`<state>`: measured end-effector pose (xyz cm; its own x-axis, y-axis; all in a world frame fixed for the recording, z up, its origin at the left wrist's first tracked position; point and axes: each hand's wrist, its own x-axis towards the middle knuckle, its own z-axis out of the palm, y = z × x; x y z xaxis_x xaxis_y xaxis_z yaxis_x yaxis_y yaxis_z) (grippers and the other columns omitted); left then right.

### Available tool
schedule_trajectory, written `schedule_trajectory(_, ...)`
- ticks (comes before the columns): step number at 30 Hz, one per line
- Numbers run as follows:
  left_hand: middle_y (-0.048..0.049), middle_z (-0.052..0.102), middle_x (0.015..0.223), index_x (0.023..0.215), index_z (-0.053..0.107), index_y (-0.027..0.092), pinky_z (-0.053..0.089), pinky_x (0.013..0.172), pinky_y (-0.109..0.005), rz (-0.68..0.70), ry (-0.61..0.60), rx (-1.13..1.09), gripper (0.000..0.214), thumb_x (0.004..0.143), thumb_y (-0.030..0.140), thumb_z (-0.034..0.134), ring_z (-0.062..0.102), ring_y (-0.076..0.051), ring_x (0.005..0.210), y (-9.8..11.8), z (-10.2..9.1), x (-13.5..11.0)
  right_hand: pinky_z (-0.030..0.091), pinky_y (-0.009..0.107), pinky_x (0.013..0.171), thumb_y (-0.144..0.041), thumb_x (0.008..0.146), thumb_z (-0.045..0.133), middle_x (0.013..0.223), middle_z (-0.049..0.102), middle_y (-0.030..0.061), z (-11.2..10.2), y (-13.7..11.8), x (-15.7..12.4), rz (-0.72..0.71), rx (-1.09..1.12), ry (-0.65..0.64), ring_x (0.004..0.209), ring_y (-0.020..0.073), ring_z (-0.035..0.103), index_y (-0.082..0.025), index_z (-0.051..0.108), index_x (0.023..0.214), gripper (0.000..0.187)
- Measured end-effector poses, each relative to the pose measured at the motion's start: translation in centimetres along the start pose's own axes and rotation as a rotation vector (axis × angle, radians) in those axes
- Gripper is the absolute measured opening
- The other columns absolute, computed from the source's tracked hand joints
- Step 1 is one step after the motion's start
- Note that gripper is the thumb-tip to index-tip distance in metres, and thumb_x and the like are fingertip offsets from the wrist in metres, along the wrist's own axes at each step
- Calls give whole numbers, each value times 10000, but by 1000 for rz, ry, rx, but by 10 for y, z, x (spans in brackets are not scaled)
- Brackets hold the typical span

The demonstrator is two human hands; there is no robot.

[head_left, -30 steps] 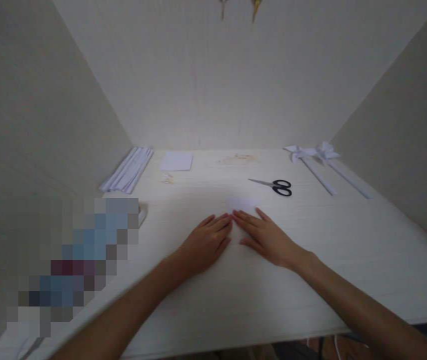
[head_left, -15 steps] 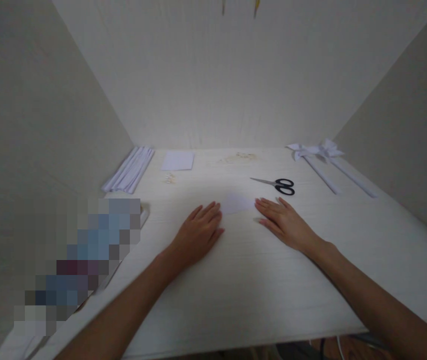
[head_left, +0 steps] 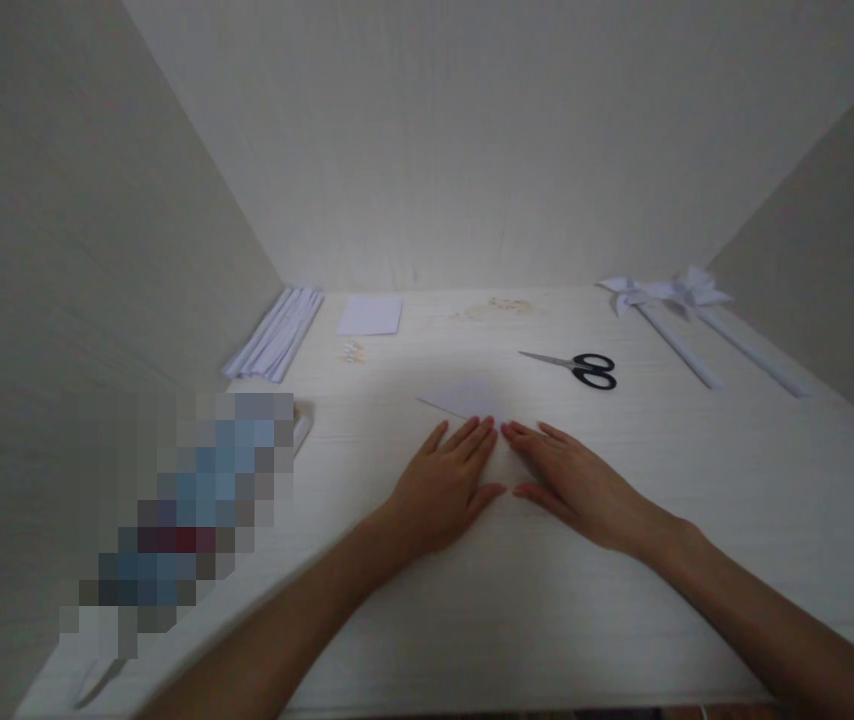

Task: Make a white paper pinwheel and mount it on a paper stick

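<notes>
Both hands lie flat, palms down on the desk [head_left: 622, 570]: left hand [head_left: 446, 487] and right hand [head_left: 575, 482], fingertips almost meeting at the near edge of a white paper [head_left: 470, 397]. Black-handled scissors [head_left: 584, 367] rest just beyond, to the right.

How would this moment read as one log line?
left hand flat | right hand flat | fingertips meet small white paper sheet | black-handled scissors beyond, untouched

Bare table [head_left: 712, 470] beside the right hand [head_left: 577, 485]; scissors [head_left: 581, 366] ahead, paper strips [head_left: 277, 335] far left.
</notes>
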<state>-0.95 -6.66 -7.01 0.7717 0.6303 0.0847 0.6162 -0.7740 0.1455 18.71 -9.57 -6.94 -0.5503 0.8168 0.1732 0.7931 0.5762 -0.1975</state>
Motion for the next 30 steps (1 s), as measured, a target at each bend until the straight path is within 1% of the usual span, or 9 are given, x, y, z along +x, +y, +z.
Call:
schedule_trajectory(4,-56,283,1377,1300,269,162,155,1034,-416,-53,-8,-81,507,870,412,170,209,-151,1276,1,-1,2,303,418,1008,-350,845,390,1267,456,119,2,2,-1,18,14,0,1178,193,404,-104,366,1241,467)
schedule_trajectory(9,-42,341,1347,1274,324,195,120,1037,-444,-139,9,-121,477,877,398,154,282,-136,1247,-12,-4,1,304,428,1004,-326,846,392,1250,478,108,3,4,0,30,36,3,1162,195,424,-135,363,1241,440)
schedule_trajectory(15,-71,375,1326,1245,372,175,126,1020,-493,-324,125,28,445,882,347,181,338,-169,1218,-37,-6,-6,319,431,994,-327,842,403,1240,488,106,3,5,1,38,62,15,1132,197,458,-142,392,1210,411)
schedule_trajectory(18,-92,381,1320,1227,395,155,119,1010,-531,-372,174,93,433,878,334,211,354,-196,1208,-42,-5,-6,334,428,984,-319,842,408,1224,503,110,3,6,2,40,75,43,1110,198,479,-138,412,1189,391)
schedule_trajectory(20,-116,382,1316,1223,398,127,145,1007,-530,-376,202,110,438,873,333,233,347,-211,1212,-43,-4,-6,344,422,979,-315,842,411,1210,516,113,3,7,2,36,81,67,1097,202,490,-131,438,1162,369)
schedule_trajectory(22,-142,373,1318,1222,393,87,203,1007,-491,-335,228,100,451,865,328,262,321,-218,1227,-43,-2,-6,364,409,965,-312,844,409,1181,540,117,4,8,3,29,92,93,1069,204,513,-122,461,1139,354)
schedule_trajectory(25,-153,363,1323,1227,381,60,270,1007,-398,-149,252,39,449,856,299,301,292,-193,1242,-42,-2,-6,444,372,883,-310,846,410,1094,600,98,5,10,3,44,124,126,989,199,567,-141,509,1087,310)
schedule_trajectory(28,-133,407,1298,1213,409,91,318,989,-354,59,200,-25,413,854,277,323,353,-169,1208,-37,-3,-6,495,340,798,-296,837,434,995,649,67,6,11,4,74,151,157,900,185,607,-167,559,1013,252)
schedule_trajectory(30,-120,460,1257,1203,426,115,350,967,-351,130,158,-55,394,854,273,336,411,-164,1164,-33,-4,-6,493,329,808,-294,823,463,1030,635,68,5,11,5,61,156,178,921,181,598,-164,563,1015,253)
